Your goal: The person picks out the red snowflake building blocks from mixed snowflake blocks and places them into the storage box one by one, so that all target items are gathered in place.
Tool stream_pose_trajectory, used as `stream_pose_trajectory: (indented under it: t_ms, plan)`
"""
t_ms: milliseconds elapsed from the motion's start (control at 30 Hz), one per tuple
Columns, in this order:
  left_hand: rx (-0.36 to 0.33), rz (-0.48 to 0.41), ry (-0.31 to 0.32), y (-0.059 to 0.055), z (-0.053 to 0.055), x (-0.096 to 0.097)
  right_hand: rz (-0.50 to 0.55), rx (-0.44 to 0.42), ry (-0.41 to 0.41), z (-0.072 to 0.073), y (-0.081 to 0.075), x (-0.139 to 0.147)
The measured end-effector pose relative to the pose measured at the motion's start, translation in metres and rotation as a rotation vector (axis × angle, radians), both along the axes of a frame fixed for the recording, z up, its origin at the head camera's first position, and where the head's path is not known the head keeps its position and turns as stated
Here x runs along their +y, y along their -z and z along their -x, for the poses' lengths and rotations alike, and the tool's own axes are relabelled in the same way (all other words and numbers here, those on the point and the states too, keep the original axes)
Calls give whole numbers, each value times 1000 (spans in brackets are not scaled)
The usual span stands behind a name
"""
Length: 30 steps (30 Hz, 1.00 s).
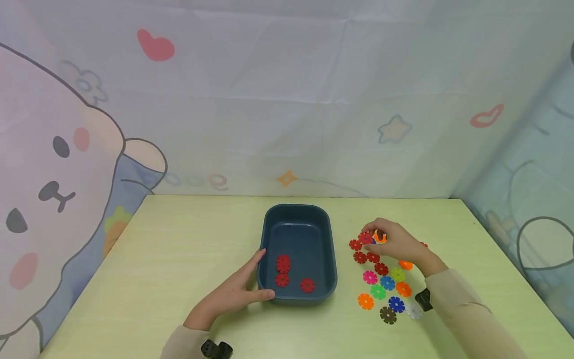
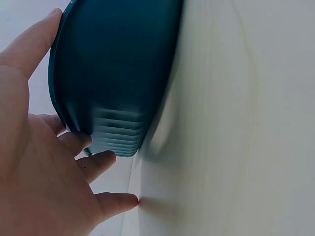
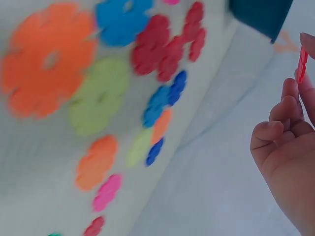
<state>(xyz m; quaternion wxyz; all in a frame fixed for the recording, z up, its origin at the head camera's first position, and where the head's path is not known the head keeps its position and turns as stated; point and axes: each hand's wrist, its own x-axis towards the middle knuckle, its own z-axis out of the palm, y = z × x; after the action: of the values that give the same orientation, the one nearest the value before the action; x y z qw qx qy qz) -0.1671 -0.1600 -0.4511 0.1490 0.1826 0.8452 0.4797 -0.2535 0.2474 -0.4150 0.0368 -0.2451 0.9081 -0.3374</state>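
One red disc [image 3: 302, 65] pinched by my right hand [image 1: 394, 244], right of centre in the head view, my left hand [image 1: 233, 291] spread against a dark blue bin [image 1: 299, 242] at lower centre, red pieces [image 1: 307, 285] inside, multicoloured discs [image 1: 387, 283] lower right.

Indoor corner, room type unclear, creased cartoon-print cloth backdrop [image 1: 269, 75], pale table [image 1: 193, 249]

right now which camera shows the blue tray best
The head view, because it shows nearly all of the blue tray, including its rim and the red discs inside. The left wrist view shows only its outer side, cut off at the top; the right wrist view shows just a corner.
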Motion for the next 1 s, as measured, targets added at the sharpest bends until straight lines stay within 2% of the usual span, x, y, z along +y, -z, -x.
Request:
stream_pose_trajectory:
  t_ms: [167,300,633,1000]
  plan:
    - [4,3,-5,0,0,0,49,73,-72,1,-10,-23]
    - [5,4,-10,-1,-1,0,77,97,-111,0,-17,-44]
    - [2,3,-14,-2,-3,-2,102,55,-240,-2,-23,-93]
    - [16,-18,0,-1,-3,-2,-56,118,-336,6,-10,-132]
